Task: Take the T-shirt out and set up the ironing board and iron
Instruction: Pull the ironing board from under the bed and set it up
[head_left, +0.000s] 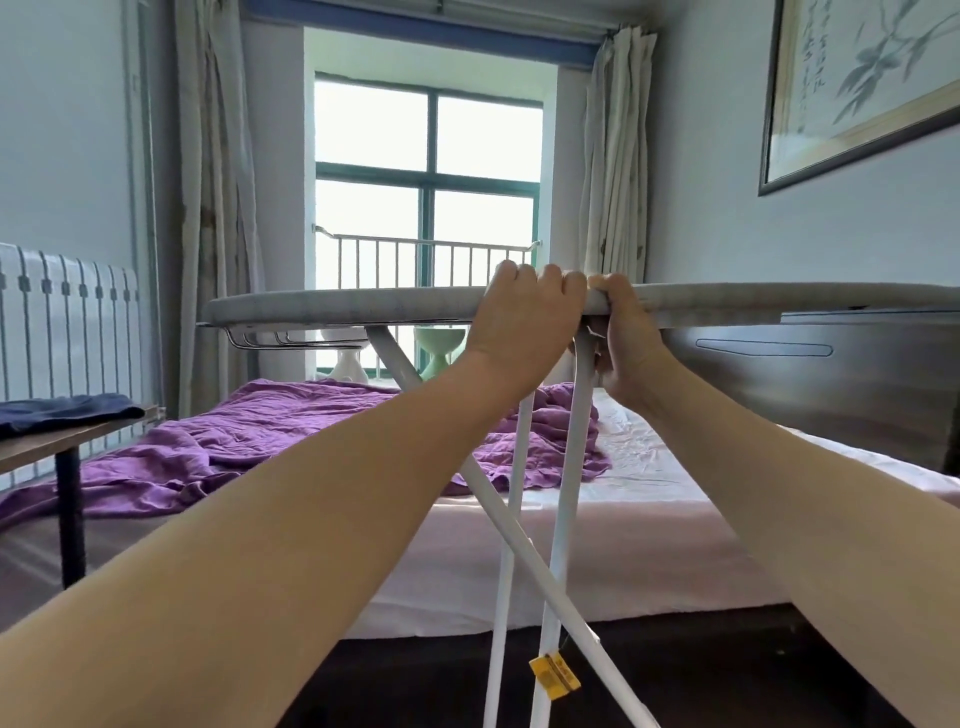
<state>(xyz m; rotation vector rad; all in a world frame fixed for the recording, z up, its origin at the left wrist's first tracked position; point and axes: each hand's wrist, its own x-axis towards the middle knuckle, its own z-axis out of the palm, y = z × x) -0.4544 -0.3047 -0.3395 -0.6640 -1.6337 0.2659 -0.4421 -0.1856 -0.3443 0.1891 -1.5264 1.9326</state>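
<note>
Grey fabric-covered ironing board (363, 306) stands on white crossed metal legs (519, 519) beside the bed, both hands, left hand (519, 322) and right hand (626, 332), clamped on its near edge; raise it level until it locks.

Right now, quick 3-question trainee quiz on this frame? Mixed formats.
1. True or false: both hands grip the ironing board.
2. Where is the dark blue garment? A) bed B) wooden side table C) board top
3. Fill in: a yellow ___ hangs on the white legs.

Key:
1. True: left hand and right hand hold its near edge.
2. B, side table.
3. Tag.
</note>
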